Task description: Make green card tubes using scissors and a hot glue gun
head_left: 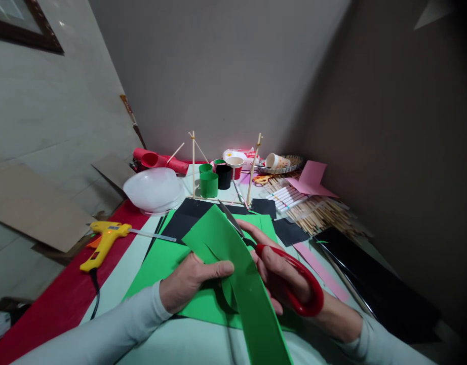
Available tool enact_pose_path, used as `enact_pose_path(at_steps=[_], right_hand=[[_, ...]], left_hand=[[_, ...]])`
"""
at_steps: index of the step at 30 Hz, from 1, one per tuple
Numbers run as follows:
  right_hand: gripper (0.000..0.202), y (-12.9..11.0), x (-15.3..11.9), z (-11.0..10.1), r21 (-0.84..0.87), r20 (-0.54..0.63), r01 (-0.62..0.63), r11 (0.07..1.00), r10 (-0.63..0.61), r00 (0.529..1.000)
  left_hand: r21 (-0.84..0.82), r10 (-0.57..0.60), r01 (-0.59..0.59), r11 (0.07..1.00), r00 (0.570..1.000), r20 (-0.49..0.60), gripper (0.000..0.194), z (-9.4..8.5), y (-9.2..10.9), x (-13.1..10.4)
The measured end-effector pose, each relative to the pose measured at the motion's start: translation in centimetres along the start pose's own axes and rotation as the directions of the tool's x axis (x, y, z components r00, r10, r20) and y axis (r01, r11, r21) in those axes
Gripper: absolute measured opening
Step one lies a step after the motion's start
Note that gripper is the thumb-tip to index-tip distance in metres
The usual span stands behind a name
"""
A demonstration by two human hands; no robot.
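Over sheets [153, 268], left grip [188, 281] holds strip [252, 304], right grip [284, 279] scissors [314, 293], long axes pointing forward-left.

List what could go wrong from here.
The left hand holds the green strip with the scissors at its edge; a slip might nick that hand. The strip looks bendy and hangs partly loose, so a cut could stray. The left sleeve is near the cord of the glue gun; a snag might drag the gun.

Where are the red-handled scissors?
Head view, just right of centre: the red-handled scissors are in the right hand, blades beside the green strip.
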State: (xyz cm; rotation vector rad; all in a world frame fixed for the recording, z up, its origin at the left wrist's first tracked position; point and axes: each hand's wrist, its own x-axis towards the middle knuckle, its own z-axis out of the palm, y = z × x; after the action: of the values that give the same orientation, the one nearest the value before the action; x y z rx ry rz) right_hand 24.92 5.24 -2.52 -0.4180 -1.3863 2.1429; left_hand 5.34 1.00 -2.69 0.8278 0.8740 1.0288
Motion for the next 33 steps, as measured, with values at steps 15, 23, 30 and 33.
enact_pose_path(at_steps=[15,23,30,33], right_hand=[[0.089,-0.2,0.2,0.6,0.008,-0.056,-0.007,1.000,0.007,0.998],[0.074,-0.1,0.3,0.7,0.111,-0.063,-0.053,0.992,0.060,0.996],[0.086,0.7,0.9,0.1,0.128,-0.077,-0.022,0.991,0.032,0.997],[0.084,0.3,0.9,0.5,0.122,-0.093,-0.031,0.992,0.043,0.995]], left_hand=[[0.070,-0.039,0.034,0.997,0.996,0.074,0.030,-0.7,-0.2,0.1],[0.096,-0.134,0.118,0.988,0.976,0.174,0.036,0.4,1.1,-0.2],[0.106,-0.013,-0.006,0.994,0.984,0.179,0.031,0.8,1.8,-0.2],[0.120,-0.035,0.008,0.993,0.974,0.224,0.030,0.2,1.5,-0.1]])
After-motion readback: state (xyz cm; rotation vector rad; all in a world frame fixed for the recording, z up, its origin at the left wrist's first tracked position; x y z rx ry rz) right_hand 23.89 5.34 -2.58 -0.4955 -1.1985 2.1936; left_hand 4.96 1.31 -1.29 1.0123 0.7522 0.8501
